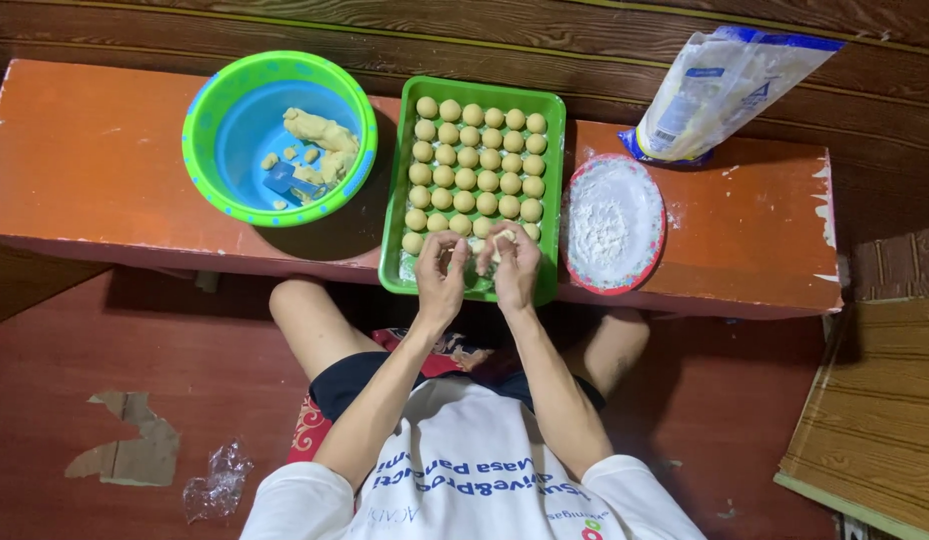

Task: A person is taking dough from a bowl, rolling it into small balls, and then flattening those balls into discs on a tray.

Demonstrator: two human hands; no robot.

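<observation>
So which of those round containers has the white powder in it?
The red-rimmed plate right of the green tray holds white powder; the green-and-blue bowl on the left holds yellowish dough scraps.

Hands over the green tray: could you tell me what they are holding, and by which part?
Both hands, left hand and right hand, pinch a small piece of dough between their fingertips above the green tray; the exact grip point is too small to tell.

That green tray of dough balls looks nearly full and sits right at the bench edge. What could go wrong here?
1. The green tray overhangs the front of the orange bench; a nudge from the left hand or right hand might tip it.
2. The dough balls sit packed and touching, so they may stick together.
3. The flour plate also juts over the edge and could spill.
</observation>
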